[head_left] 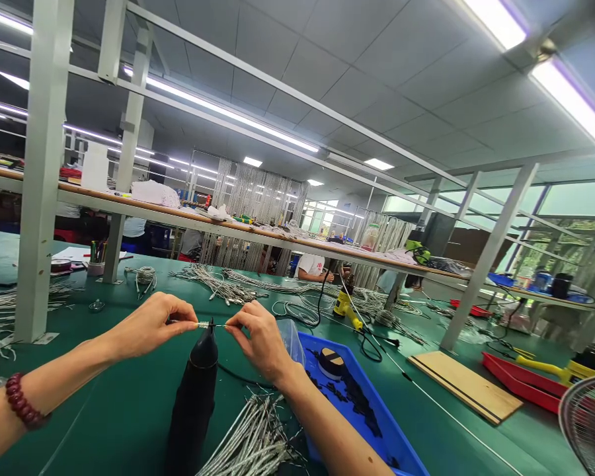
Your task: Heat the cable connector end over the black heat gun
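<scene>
My left hand (166, 318) pinches a light, ridged cable end (204, 324) between thumb and fingertips. Opposite it, my right hand (255, 334) has thumb and fingers closed on a thin wire (220, 325) that lines up with the cable end. Between the hands rises the narrow tip of a black cone-nosed tool (204, 350), right at the wire; whether they touch I cannot tell. Below my right forearm lies a bundle of silver braided cables (258, 439). A blue tray (391, 430) beside that forearm holds small black pieces (359, 403) and a round tape roll (331, 362).
More braided cables (218, 285) lie farther back on the green table (114, 410). Yellow heat guns (344, 305) stand at the back and right. A wooden board (466, 383), red tray (520, 383) and fan (590, 426) are at right. Shelf posts (44, 198) rise from the table.
</scene>
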`<state>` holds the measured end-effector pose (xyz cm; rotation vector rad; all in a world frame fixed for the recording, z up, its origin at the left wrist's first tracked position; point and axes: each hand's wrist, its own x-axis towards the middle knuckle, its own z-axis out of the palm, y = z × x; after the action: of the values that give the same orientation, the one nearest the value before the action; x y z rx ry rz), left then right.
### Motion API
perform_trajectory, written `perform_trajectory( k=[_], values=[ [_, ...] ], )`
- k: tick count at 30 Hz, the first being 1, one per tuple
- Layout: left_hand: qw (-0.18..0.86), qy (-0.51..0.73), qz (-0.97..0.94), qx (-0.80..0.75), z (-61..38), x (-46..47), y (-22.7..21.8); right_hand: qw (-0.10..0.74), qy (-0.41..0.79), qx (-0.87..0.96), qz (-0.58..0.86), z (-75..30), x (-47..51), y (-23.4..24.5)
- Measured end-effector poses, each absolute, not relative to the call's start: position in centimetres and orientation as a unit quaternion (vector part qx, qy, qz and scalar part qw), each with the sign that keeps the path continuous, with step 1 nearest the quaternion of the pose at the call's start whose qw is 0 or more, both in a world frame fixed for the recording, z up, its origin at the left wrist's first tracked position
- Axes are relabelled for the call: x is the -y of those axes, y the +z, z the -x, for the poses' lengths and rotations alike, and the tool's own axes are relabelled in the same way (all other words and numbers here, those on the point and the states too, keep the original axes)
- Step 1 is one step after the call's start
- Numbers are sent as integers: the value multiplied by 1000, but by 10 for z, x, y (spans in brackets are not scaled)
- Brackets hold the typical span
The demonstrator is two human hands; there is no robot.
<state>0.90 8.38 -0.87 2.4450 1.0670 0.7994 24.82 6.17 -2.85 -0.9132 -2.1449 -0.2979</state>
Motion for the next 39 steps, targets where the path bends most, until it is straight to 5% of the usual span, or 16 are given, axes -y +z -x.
perform_trajectory(
  k=[20,39],
  values=[
    [91,310,-863,-388,-10,-80,-14,353,-222,840,348,-248,-67,-39],
    [198,277,-864,-372,-8,-83,-18,314,-161,860,370,-252,-57,-28]
  ],
)
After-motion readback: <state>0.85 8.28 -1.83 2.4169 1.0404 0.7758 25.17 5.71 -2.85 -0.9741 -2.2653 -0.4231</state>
